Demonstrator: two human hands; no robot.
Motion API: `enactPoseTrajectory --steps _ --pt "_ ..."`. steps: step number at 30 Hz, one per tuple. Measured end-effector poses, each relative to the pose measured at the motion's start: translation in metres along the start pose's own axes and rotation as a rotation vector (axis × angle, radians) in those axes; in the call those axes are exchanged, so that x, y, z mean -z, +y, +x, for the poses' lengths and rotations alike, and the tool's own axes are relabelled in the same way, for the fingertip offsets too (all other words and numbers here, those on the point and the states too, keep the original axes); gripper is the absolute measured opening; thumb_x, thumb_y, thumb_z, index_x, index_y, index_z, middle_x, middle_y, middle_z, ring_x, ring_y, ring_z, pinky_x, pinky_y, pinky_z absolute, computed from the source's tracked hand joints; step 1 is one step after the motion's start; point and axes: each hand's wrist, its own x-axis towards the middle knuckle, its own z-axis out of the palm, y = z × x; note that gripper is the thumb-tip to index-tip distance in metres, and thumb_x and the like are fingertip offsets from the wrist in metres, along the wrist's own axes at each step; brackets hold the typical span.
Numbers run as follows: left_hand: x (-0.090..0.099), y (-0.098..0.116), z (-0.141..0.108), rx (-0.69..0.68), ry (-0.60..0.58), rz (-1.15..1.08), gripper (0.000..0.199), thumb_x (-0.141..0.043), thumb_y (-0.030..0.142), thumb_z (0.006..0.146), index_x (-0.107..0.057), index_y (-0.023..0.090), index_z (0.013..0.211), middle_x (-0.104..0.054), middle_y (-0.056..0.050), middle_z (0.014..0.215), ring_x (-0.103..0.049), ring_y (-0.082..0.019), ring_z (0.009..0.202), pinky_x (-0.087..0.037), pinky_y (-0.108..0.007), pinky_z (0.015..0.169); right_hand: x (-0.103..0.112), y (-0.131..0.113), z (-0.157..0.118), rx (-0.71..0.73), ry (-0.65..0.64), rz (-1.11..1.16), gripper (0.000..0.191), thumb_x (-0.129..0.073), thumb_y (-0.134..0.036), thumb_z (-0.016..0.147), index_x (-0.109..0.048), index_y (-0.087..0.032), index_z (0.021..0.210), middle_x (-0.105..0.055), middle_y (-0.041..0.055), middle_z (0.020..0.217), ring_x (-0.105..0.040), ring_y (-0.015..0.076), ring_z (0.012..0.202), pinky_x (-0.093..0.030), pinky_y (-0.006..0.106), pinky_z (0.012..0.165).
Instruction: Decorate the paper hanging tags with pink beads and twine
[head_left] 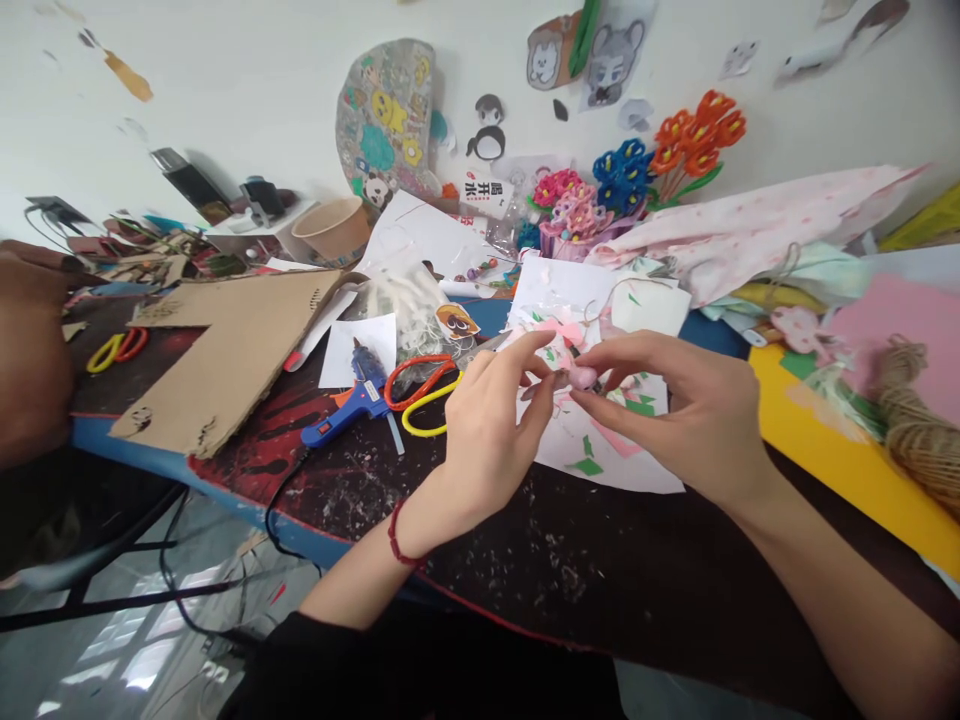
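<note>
A small pink rounded piece [583, 378] is held up in front of me, over paper scraps. My right hand [686, 415] pinches it between thumb and forefinger. From the other side my left hand [487, 425], with a red bracelet at the wrist, closes its thumb and fingertips at the piece's left end. Fingers partly cover it, so its exact kind is unclear. Below lies white paper [630, 470] with green and pink cuttings. Left of my left hand are scissors [420, 410] with red and yellow handles and a blue glue gun [352, 405].
A sheet of cardboard [240, 330] lies on the left of the dark table, near another person's arm [34, 350]. Orange flowers [697, 135] and blue flowers [624, 172] stand at the back. Yellow paper [817, 460] and twine [907, 410] are at right.
</note>
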Motion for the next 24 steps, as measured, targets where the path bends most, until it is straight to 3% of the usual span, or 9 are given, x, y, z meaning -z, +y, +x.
enactPoseTrajectory --steps 6,10,16,21,24 --pt "0.004 -0.001 0.007 -0.064 0.053 -0.006 0.026 -0.061 0.014 0.093 -0.057 0.019 0.118 -0.07 0.002 0.085 -0.064 -0.009 0.074 -0.05 -0.026 0.073 -0.004 0.003 0.001 -0.028 -0.052 0.067 0.019 -0.075 -0.026 0.08 -0.066 -0.025 0.098 -0.068 0.0023 0.095 -0.063 0.0171 0.079 -0.054 0.036 0.072" --pt "0.006 -0.006 0.011 -0.119 0.038 0.039 0.027 -0.063 0.015 0.093 -0.056 0.021 0.118 -0.072 0.003 0.084 -0.065 -0.01 0.072 -0.046 -0.028 0.072 -0.004 0.005 0.002 -0.144 -0.115 0.203 0.021 -0.076 -0.031 0.08 -0.068 -0.023 0.097 -0.069 0.0016 0.093 -0.064 0.015 0.078 -0.056 0.033 0.073" --pt "0.007 -0.012 0.016 -0.221 0.019 0.048 0.028 -0.061 0.014 0.094 -0.055 0.02 0.12 -0.072 0.004 0.082 -0.064 -0.01 0.073 -0.045 -0.029 0.075 -0.007 0.007 0.001 -0.305 -0.096 0.339 0.019 -0.079 -0.033 0.077 -0.073 -0.024 0.092 -0.073 0.0005 0.09 -0.069 0.0147 0.082 -0.059 0.029 0.077" --pt "0.008 -0.016 0.029 -0.322 -0.136 0.052 0.031 -0.056 0.013 0.096 -0.05 0.021 0.125 -0.071 0.003 0.085 -0.061 -0.012 0.078 -0.045 -0.03 0.078 -0.009 0.015 0.002 -0.398 -0.093 0.474 0.026 -0.084 -0.033 0.07 -0.073 -0.024 0.092 -0.074 0.0013 0.091 -0.071 0.0171 0.082 -0.061 0.032 0.079" --pt "0.012 -0.02 0.044 -0.435 -0.277 0.121 0.036 -0.046 0.005 0.095 -0.049 0.022 0.127 -0.067 0.002 0.083 -0.059 -0.013 0.078 -0.043 -0.031 0.079 -0.008 0.02 0.004 -0.43 -0.157 0.486 0.028 -0.085 -0.033 0.069 -0.073 -0.025 0.093 -0.074 0.0009 0.092 -0.071 0.0172 0.084 -0.06 0.033 0.082"
